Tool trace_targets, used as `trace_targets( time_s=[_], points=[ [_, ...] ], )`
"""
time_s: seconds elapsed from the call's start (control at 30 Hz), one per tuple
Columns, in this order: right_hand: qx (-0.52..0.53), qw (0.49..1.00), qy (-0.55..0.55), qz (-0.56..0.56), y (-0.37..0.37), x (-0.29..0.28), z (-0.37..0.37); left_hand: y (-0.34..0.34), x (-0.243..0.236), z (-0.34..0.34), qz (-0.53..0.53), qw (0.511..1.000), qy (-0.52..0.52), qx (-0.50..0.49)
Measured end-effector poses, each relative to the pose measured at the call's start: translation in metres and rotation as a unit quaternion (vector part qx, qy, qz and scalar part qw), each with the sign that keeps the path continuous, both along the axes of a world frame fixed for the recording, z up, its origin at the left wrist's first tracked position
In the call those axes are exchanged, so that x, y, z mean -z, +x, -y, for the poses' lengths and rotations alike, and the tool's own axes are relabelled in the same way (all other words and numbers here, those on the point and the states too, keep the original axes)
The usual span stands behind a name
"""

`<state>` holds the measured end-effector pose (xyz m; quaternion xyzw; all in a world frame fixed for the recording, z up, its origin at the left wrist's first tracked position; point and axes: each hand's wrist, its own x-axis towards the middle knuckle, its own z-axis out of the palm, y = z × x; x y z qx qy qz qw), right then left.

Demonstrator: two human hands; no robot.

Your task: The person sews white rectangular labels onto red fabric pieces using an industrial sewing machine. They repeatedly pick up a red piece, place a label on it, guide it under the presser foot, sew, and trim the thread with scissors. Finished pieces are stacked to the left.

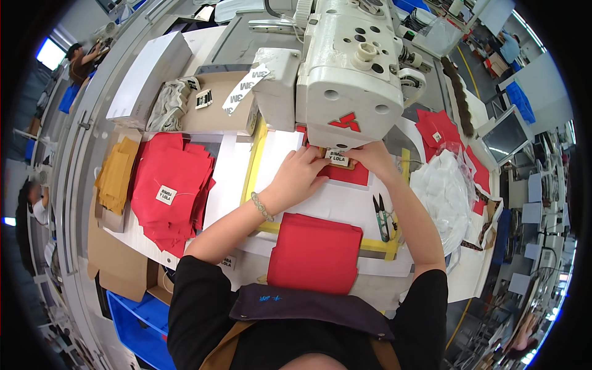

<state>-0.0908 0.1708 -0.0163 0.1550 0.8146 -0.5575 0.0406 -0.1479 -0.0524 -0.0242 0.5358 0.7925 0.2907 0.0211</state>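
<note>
Nearest the body, a folded stack of red fabric [314,251] lies flat on the white work table [345,206], just in front of the person's dark apron. Beyond it, the left hand [300,177] presses its fingers flat on a smaller red fabric piece [348,175] that sits under the head of the white sewing machine [348,68]. The right hand [373,157] rests on the far edge of the same piece, its fingertips pinching or steadying a small white woven label [337,158] with dark lettering; neither hand is closed round anything, both are spread and pushing down. The label lies on the red piece directly below the machine head, between the two hands.

Right of the hands, thread snips [382,217] with green handles lie on the table, beside a heap of white fabric [445,192]. To the left, a spread pile of red cut pieces [169,191] carries another label, with mustard pieces [115,174] next to it. Cardboard trays and a blue bin sit at the table edge; farther off, a factory floor with other workstations.
</note>
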Motion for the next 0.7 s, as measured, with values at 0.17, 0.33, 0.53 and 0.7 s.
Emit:
trace_targets(
  time_s=[0.17, 0.33, 0.53, 0.7],
  points=[
    [0.013, 0.993, 0.090, -0.075, -0.006, -0.003, 0.004, 0.005, 0.004, 0.002, -0.119, 0.992, -0.029, 0.019],
    [0.016, 0.990, 0.109, -0.093, -0.003, -0.007, 0.010, 0.008, 0.012, 0.000, -0.192, 0.980, -0.052, 0.031],
    [0.027, 0.978, 0.155, -0.137, 0.000, 0.000, 0.017, 0.012, 0.014, -0.002, -0.245, 0.967, -0.065, 0.018],
    [-0.010, 0.926, 0.330, -0.181, 0.012, 0.007, 0.015, 0.013, 0.016, -0.005, -0.250, 0.966, -0.067, 0.013]
  ],
)
